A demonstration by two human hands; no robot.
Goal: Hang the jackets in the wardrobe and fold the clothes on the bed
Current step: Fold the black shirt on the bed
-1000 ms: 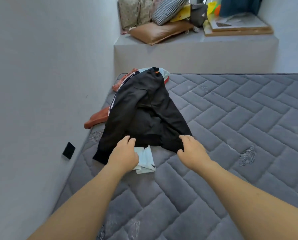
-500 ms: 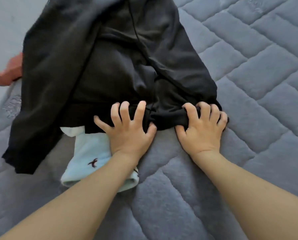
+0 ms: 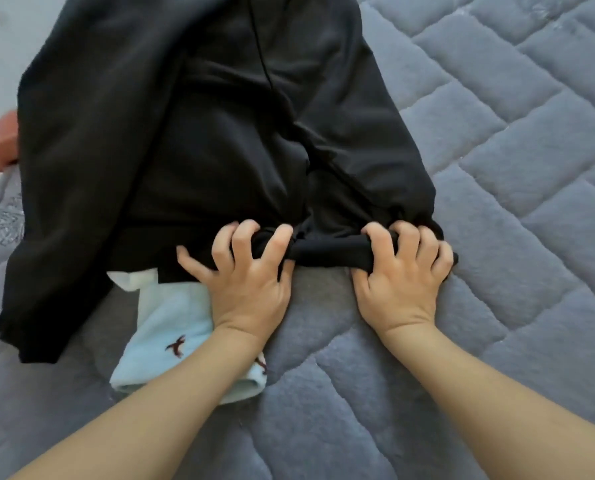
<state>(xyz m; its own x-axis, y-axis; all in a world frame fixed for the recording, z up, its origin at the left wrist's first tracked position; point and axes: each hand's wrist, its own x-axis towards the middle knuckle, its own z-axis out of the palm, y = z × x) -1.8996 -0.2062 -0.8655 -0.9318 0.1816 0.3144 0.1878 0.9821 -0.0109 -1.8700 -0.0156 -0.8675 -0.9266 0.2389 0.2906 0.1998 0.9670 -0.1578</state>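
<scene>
Early in the task: both the left hand (image 3: pixel 251 282) and right hand (image 3: pixel 401 282) curl their fingers (image 3: pixel 379 233) round the black jacket's (image 3: pixel 192 133) hem, with the pale blue garment (image 3: pixel 171 327) beneath it on the bed (image 3: pixel 497 237) still unfolded.

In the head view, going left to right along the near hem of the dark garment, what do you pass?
Light blue cloth peeking from under the black jacket → left hand gripping the hem → bunched hem stretched between the hands → right hand gripping it → bare grey quilted mattress.
</scene>
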